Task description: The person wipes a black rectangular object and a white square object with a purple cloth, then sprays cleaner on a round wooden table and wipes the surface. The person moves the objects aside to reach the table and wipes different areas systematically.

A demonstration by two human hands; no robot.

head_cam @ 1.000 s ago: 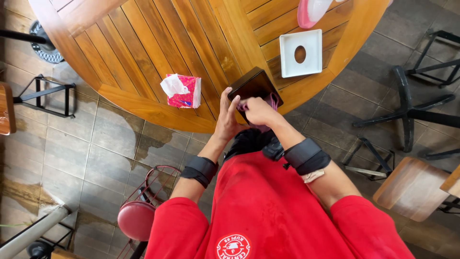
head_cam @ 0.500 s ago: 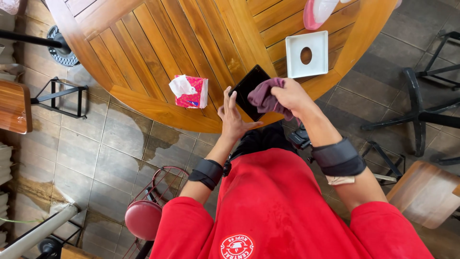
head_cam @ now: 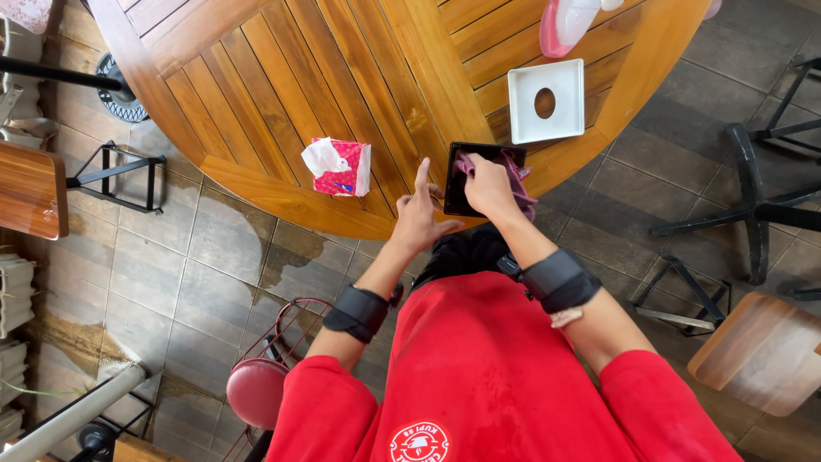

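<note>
Right hand [head_cam: 489, 184] fingers curled, gripping purple cloth [head_cam: 516, 181] against black tray [head_cam: 479, 175], left hand [head_cam: 419, 221] at nine o'clock of tray, fingers spread wide, fingertips steadying its edge, wooden table [head_cam: 342, 94] beneath

This looks like a café or small eatery. A large round desk [head_cam: 282, 94] of wooden slats carries customer things: a pink tissue box [head_cam: 340, 168], a white square tray [head_cam: 547, 101] with a round hole, and a pink spray bottle [head_cam: 564, 24]. Around it, on a wet grey tiled floor [head_cam: 214, 248], stand a red round stool [head_cam: 255, 392], wooden stools [head_cam: 765, 351] on black metal frames, and a black chair base [head_cam: 753, 205]. The person wears a red uniform shirt [head_cam: 505, 385] with a round badge.
</note>
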